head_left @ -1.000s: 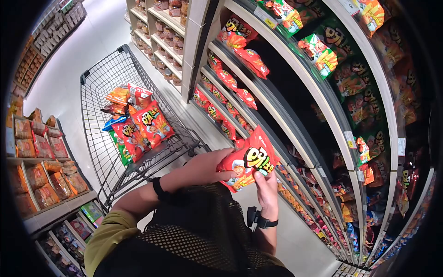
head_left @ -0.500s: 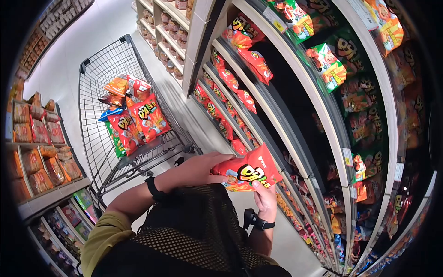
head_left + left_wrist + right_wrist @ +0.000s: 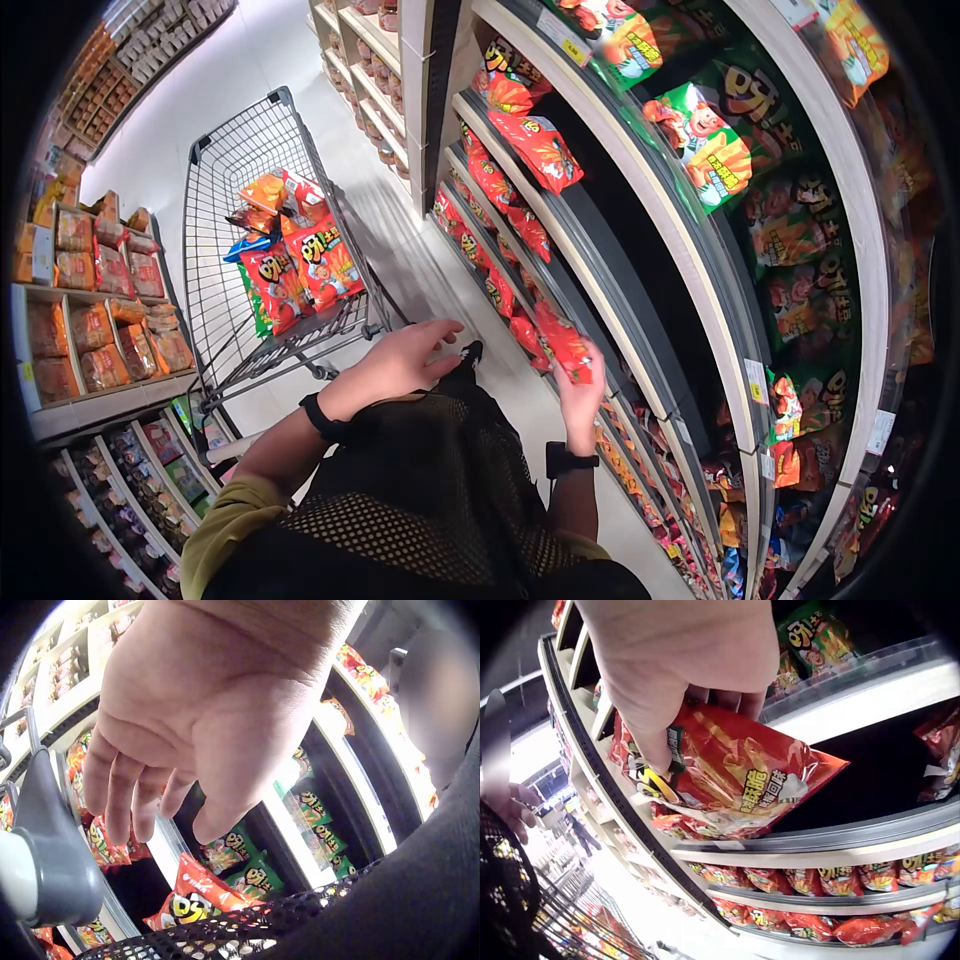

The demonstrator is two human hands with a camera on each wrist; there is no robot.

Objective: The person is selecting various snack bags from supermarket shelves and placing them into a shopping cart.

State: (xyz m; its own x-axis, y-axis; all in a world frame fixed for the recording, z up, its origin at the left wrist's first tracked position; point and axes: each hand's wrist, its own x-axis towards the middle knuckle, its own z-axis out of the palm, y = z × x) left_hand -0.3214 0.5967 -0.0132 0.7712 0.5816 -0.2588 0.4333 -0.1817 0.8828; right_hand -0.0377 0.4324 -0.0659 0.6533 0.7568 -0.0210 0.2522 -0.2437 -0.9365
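My right hand (image 3: 578,390) pinches a red bag of potato snacks (image 3: 735,769) with the thumb on its printed front and the fingers behind. In the right wrist view the bag hangs tilted in front of a dark shelf gap, over the edge of the shelf. The left hand (image 3: 405,358) is off the bag, held in the air between the cart and the shelves. Its fingers are spread, loosely bent and hold nothing, as the left hand (image 3: 202,712) shows in the left wrist view.
A wire shopping cart (image 3: 198,155) on the left carries several snack bags (image 3: 275,285). Curved shelves on the right hold red bags (image 3: 540,150) and green bags (image 3: 705,145). Racks of packaged food (image 3: 100,345) stand at far left. The floor (image 3: 410,270) shows between cart and shelves.
The left hand has let go of the bag and drawn back left. My right hand has turned the bag and carried it up toward the shelves.
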